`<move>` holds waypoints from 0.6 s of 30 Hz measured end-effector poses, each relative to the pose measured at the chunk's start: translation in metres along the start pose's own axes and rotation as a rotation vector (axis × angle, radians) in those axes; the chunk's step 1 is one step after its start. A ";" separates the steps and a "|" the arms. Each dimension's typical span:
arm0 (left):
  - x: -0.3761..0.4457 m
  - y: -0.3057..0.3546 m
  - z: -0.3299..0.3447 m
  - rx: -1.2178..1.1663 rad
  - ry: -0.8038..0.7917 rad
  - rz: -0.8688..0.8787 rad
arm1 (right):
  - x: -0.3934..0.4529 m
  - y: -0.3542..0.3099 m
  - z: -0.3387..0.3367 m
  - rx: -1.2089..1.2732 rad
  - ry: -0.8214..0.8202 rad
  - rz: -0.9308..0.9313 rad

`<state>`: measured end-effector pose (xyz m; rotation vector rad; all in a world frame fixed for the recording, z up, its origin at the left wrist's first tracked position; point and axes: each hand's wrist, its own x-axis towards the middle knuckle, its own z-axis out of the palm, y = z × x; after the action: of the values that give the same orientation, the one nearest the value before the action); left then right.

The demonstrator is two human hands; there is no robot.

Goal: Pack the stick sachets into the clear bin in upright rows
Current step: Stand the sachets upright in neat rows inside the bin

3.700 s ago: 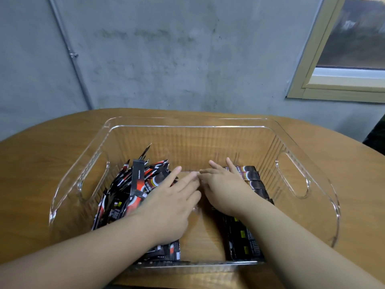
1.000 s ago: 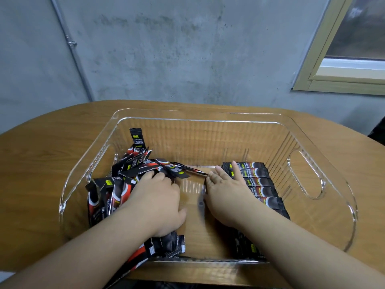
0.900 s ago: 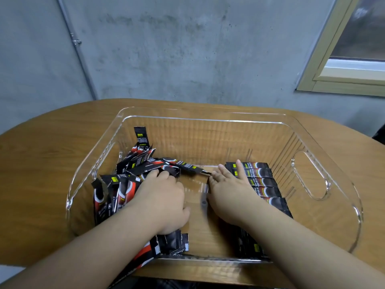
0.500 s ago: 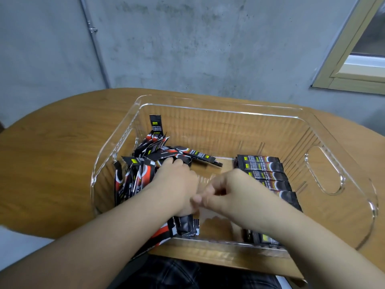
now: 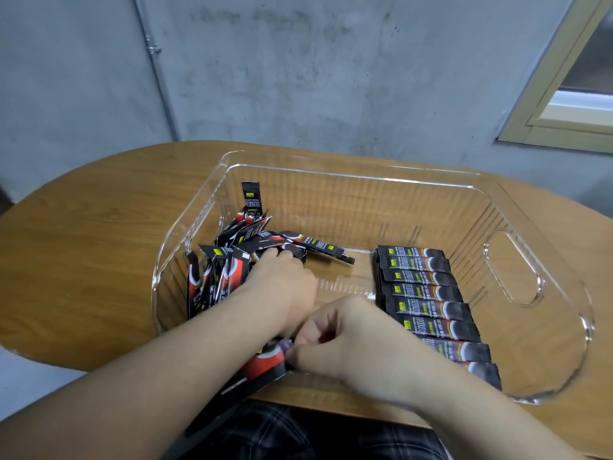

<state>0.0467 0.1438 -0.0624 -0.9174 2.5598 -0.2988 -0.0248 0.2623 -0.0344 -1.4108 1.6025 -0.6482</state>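
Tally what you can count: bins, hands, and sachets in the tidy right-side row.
Clear bin: 1
Hands: 2, left hand and right hand
Sachets in the right-side row: 8 visible
Total: 11
The loose pile is too jumbled to count.

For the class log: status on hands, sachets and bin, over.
Left hand pressing on the jumbled sachets. Right hand pinching one sachet at the near wall. Neat row lies right side of clear bin. Jumble not yet upright.

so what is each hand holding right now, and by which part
The right hand pinches a red-and-black sachet by its top end. The left hand presses the loose sachets; its grip is hidden.
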 end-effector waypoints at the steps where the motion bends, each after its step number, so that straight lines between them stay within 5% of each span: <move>1: -0.001 0.000 0.000 -0.006 0.002 -0.001 | -0.002 0.002 -0.008 0.013 0.030 0.028; 11: -0.004 0.002 0.010 -0.082 0.060 -0.024 | 0.027 0.028 -0.098 -0.062 0.662 0.080; 18: -0.007 0.004 0.013 -0.175 0.150 -0.023 | 0.091 0.031 -0.089 -0.123 0.751 0.091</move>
<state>0.0553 0.1500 -0.0733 -1.0232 2.7492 -0.1572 -0.1147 0.1673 -0.0426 -1.2320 2.3007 -1.1267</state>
